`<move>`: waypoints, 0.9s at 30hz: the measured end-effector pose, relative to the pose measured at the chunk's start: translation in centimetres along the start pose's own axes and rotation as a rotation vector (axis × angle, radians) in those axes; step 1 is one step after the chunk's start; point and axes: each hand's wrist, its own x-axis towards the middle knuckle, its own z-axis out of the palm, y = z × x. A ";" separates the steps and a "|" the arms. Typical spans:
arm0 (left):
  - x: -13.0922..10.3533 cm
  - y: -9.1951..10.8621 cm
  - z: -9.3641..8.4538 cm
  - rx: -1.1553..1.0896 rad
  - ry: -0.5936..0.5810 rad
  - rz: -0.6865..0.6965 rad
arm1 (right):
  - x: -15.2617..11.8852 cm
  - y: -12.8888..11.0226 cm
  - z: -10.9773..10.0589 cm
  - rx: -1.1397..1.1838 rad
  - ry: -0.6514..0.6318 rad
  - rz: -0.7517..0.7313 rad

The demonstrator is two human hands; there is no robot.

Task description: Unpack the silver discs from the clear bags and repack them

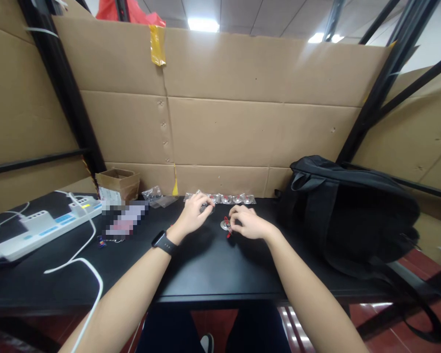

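My left hand (195, 212), with a dark watch (163, 242) on the wrist, is curled over a small clear packet at the back of the black table (213, 274). What its fingers grip is too small to make out. Just right of the middle lies a small silver disc (225, 225) with red parts (229, 234) beside it. My right hand (244, 222) is at the disc's right edge, its fingers bent down around something I cannot make out. Behind both hands runs a row of small clear packets (238, 198) with red and silver contents.
A black backpack (356, 215) fills the right side. On the left are a white power strip (51, 230) with cables, a pixelated flat item (128, 218), an open cardboard box (119, 184) and clear plastic bags (158, 197). Cardboard walls (220, 127) enclose the table.
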 end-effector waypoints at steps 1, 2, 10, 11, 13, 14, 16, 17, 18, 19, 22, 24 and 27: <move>0.0 0.1 0.1 -0.011 -0.022 0.019 | -0.1 0.3 -0.2 0.021 -0.019 0.007; 0.0 0.3 0.1 -0.020 -0.041 0.037 | -0.2 0.5 -0.4 0.037 -0.023 0.015; -0.5 1.8 0.8 -0.120 -0.211 0.135 | -0.1 0.1 -0.8 0.121 0.047 -0.058; -0.6 2.1 0.9 -0.136 -0.228 0.140 | 0.0 0.0 -0.8 0.141 0.070 -0.079; -0.6 2.4 0.8 -0.161 -0.251 0.143 | 0.2 -0.2 -0.7 0.194 0.092 -0.125; -0.7 2.6 0.8 -0.172 -0.259 0.141 | 0.3 -0.2 -0.6 0.217 0.097 -0.142; -0.6 2.8 0.7 -0.192 -0.261 0.123 | 0.4 -0.1 -0.5 0.234 0.117 -0.151; -0.6 2.8 0.7 -0.201 -0.256 0.107 | 0.4 -0.1 -0.5 0.235 0.126 -0.149; -0.6 2.9 0.7 -0.210 -0.245 0.086 | 0.4 -0.1 -0.4 0.236 0.133 -0.148; -0.6 3.0 0.7 -0.219 -0.228 0.063 | 0.4 -0.1 -0.4 0.235 0.142 -0.146; -0.6 3.1 1.1 -0.258 -0.190 0.027 | 0.5 -0.3 0.0 0.222 0.162 -0.138; -0.6 3.1 1.3 -0.280 -0.187 0.033 | 0.6 -0.5 0.2 0.196 0.163 -0.130; -0.6 2.8 1.6 -0.242 -0.194 0.039 | 0.7 -0.8 0.7 0.137 0.155 -0.105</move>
